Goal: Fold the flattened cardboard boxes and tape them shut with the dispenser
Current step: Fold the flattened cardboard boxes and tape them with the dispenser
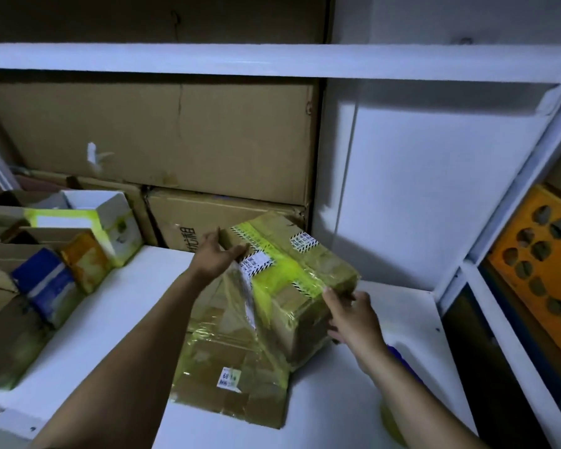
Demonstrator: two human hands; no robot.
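A brown cardboard box wrapped in yellow-green tape with white labels stands tilted on the white table. It rests partly on a flattened cardboard box that lies below it. My left hand grips the box's far left top edge, thumb up. My right hand holds the box's near right corner, fingers curled round its side. A blue and yellow object, possibly the tape dispenser, shows partly behind my right forearm.
Large brown cartons fill the shelf behind the table. Small boxes in white, orange and blue crowd the table's left edge. An orange perforated crate sits in the right shelf bay behind a white shelf post.
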